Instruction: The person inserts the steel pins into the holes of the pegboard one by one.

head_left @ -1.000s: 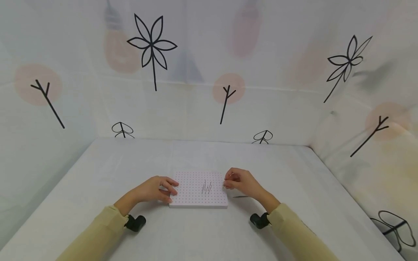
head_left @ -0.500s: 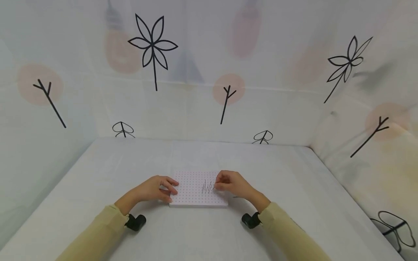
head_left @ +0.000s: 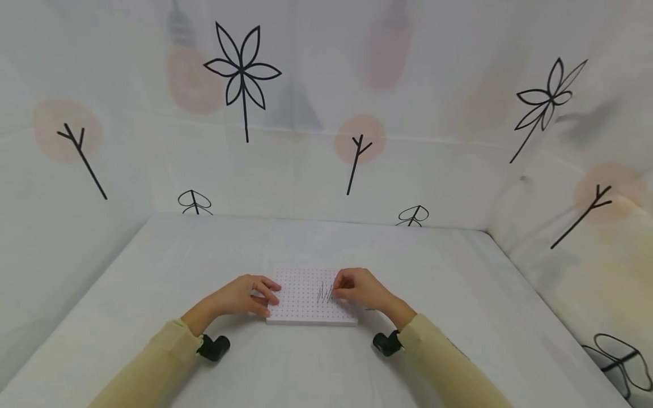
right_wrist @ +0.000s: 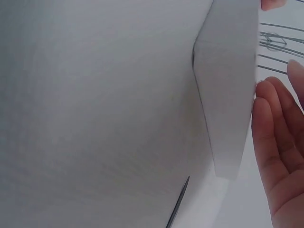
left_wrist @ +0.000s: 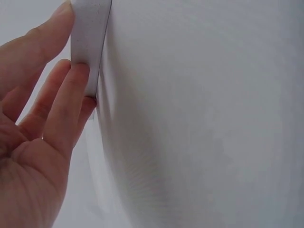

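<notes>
A white board (head_left: 301, 309) with a grid of small dots or holes lies on the table. Several thin metal pins (head_left: 322, 294) stand in its right part, some leaning. In the right wrist view a small thin loop (right_wrist: 273, 40) shows among them. My left hand (head_left: 245, 294) rests against the board's left side with fingers loosely extended, fingertips touching it in the left wrist view. Over the board's right part, my right hand (head_left: 359, 286) pinches a thin metal pin (right_wrist: 273, 70) between thumb and finger; the fingers partly hide the pin. Its other fingertips touch the board.
A dark, thin, pointed tool (right_wrist: 178, 204) lies on the table right of the board, mostly hidden by the right wrist in the head view. White cloth (head_left: 285, 368) covers the table. Patterned cloth walls (head_left: 296, 170) stand behind and at the sides.
My right hand has moved left from the board's right edge to beside the standing pins, then shifted only slightly. The left hand keeps its place on the board.
</notes>
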A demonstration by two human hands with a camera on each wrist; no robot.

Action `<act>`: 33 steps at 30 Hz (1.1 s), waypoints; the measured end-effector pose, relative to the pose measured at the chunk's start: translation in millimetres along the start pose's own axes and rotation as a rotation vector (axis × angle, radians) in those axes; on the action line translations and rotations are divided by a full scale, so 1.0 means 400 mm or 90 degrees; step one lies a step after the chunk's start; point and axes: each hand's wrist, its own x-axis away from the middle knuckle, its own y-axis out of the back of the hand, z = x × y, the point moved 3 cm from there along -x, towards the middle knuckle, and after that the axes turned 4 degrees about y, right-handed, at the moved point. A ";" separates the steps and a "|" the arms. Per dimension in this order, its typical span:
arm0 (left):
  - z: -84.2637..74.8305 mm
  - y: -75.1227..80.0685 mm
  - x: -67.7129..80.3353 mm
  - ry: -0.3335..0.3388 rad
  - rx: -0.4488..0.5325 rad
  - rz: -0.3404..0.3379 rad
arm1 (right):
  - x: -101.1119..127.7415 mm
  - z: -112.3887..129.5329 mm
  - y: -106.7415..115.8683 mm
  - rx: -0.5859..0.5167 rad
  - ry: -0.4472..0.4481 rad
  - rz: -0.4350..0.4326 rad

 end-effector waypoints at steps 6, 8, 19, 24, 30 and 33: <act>-0.002 0.000 -0.002 0.003 -0.011 -0.004 | 0.001 -0.001 -0.003 0.008 -0.007 0.008; -0.003 0.000 -0.002 0.003 -0.011 -0.003 | 0.003 -0.004 -0.003 0.007 -0.010 0.011; -0.008 -0.002 0.001 0.003 -0.015 -0.007 | 0.033 -0.021 0.013 0.019 -0.016 -0.002; -0.005 -0.003 0.002 0.006 -0.012 -0.008 | 0.049 -0.028 0.022 0.005 -0.034 -0.002; -0.006 -0.003 0.001 0.001 -0.004 -0.004 | 0.072 -0.039 0.038 -0.013 -0.055 -0.005; -0.005 -0.004 0.001 0.003 -0.004 -0.003 | 0.083 -0.046 0.046 -0.011 -0.056 -0.006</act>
